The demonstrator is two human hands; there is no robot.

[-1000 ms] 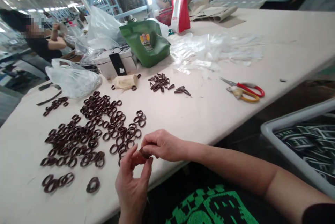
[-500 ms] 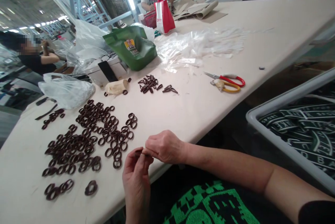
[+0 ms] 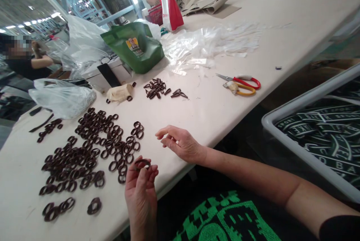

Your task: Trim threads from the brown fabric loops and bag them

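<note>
The left hand's [image 3: 141,190] grip grasps a dark brown ring [image 3: 143,161], pinched between thumb and fingers just right of the ring pile [image 3: 75,156]; the right hand [image 3: 184,144], farther right of the pile, is released and holds nothing. To manage the ring well, the left thumb would best press lightly — enough to steady the band without flattening it. The pile spreads over a pale tabletop [image 3: 194,115]. Beyond the pile stands a green bag [image 3: 133,47], and scissors [image 3: 237,80] lie well to its right. Past the tabletop's edge, farther right of the pile, is a crate [image 3: 270,122] of lettered straps [image 3: 332,132]; beyond the pile's left side, a co-worker [image 3: 21,66] sits in a tube-lit hall.
</note>
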